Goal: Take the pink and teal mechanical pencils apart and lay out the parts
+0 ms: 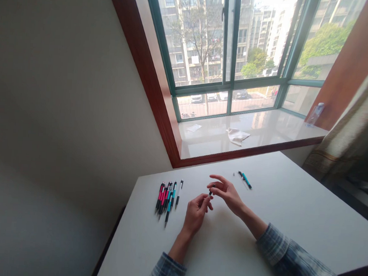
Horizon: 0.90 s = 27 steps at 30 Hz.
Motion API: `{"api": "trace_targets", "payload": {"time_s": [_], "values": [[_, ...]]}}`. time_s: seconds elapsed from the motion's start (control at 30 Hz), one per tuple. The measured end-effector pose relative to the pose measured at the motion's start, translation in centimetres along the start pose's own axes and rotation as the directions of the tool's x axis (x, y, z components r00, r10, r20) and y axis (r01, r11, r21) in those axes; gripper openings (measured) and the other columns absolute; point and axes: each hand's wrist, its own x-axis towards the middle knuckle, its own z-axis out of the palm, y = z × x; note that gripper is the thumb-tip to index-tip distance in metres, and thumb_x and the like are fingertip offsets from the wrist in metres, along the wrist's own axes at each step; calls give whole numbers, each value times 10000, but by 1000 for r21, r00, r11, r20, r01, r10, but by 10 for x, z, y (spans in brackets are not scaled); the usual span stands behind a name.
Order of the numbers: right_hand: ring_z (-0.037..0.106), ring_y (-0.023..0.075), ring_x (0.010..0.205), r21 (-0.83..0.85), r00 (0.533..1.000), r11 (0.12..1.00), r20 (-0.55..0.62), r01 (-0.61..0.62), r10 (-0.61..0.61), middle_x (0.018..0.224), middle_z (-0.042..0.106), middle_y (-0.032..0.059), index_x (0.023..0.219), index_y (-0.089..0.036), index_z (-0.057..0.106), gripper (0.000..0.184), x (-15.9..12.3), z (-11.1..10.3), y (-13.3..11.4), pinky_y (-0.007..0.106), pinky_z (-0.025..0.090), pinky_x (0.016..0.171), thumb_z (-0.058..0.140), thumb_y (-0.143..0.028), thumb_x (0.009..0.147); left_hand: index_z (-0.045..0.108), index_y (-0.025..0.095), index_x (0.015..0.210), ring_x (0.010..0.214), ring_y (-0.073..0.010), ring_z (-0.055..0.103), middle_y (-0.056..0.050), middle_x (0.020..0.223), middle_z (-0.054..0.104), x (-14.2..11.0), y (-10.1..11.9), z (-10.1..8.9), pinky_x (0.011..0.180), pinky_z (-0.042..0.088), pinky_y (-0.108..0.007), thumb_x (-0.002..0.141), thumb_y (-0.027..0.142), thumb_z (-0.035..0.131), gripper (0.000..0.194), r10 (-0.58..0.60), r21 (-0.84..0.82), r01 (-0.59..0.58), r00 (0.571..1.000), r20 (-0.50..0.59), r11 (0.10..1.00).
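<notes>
My left hand (195, 213) is closed, thumb and fingers pinching a small pen part (211, 192) with a black end; most of it is hidden by the fingers. From the right, my right hand (229, 196) meets it, thumb and index finger pinched on the black end while the other fingers stretch out. Left of my hands lies a group of pens (163, 199) with pink or blue barrels and black grips. A white-and-black pen (179, 195) lies beside the group. Beyond my right hand are a blue-and-black pen piece (245, 180), a thin rod and a tiny grey piece (233, 174).
Everything lies on a white table (226, 254) against a wall and a window sill (276, 125). On the sill are a crumpled white cloth (237, 136), a flat paper (194, 127) and a clear bottle (314, 114). A curtain (345, 124) hangs at the right.
</notes>
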Motion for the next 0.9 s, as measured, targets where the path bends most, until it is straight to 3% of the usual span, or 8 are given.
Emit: {"api": "trace_targets", "payload": {"time_s": [0.1,0.23,0.33,0.47,0.6,0.73,0.9], "values": [[659,219,1014,-37,999,999,-39,12,-13,1076,716,69,1321,-253,597,570,-1,1,-3,369,534,878,818,-360,806,728,149,987,630,-146,555,-37,716,677,1,-2,1,633,455,-250,967,493,568,380,-5,-77,6,1000,8,997],[677,190,846,3,1000,1000,-19,-16,16,974,731,53,1331,-236,599,574,-2,1,-3,384,546,843,810,-369,814,717,143,988,637,-144,557,-40,728,682,2,-3,2,635,457,-252,961,480,588,362,-11,-132,12,1000,10,991],[686,208,927,25,1000,999,-8,-26,26,1079,738,81,1386,-249,564,627,-3,0,-4,401,541,890,808,-362,819,705,141,982,642,-142,552,-41,732,682,2,-2,1,644,456,-255,968,466,582,348,-15,-155,16,1000,6,988],[694,224,939,29,999,999,-35,-25,26,1016,748,75,1370,-236,584,618,-3,0,-4,416,533,911,817,-357,810,694,146,972,657,-146,544,-41,745,685,1,-1,1,658,451,-261,977,455,571,333,-13,-160,14,1000,9,987],[684,240,1031,75,1000,997,2,-24,24,1115,745,90,1464,-274,495,744,-3,-1,-4,428,520,948,821,-358,801,686,152,972,700,-160,560,-52,777,702,1,0,1,693,461,-276,993,449,540,331,-7,-159,10,1000,15,987],[697,222,910,10,999,1000,-28,-27,27,992,749,67,1385,-241,576,635,-4,-1,-4,418,532,902,809,-360,807,697,159,968,749,-177,584,-58,811,707,1,1,1,740,477,-295,993,445,540,327,8,-144,-5,1000,16,990],[684,229,957,1,1000,1000,-14,1,-1,1091,734,89,1399,-247,556,637,-3,-1,-6,386,548,843,792,-369,820,731,165,975,774,-180,591,-66,894,702,2,1,1,748,485,-295,977,462,554,346,6,-128,-6,1000,-3,992]]}}
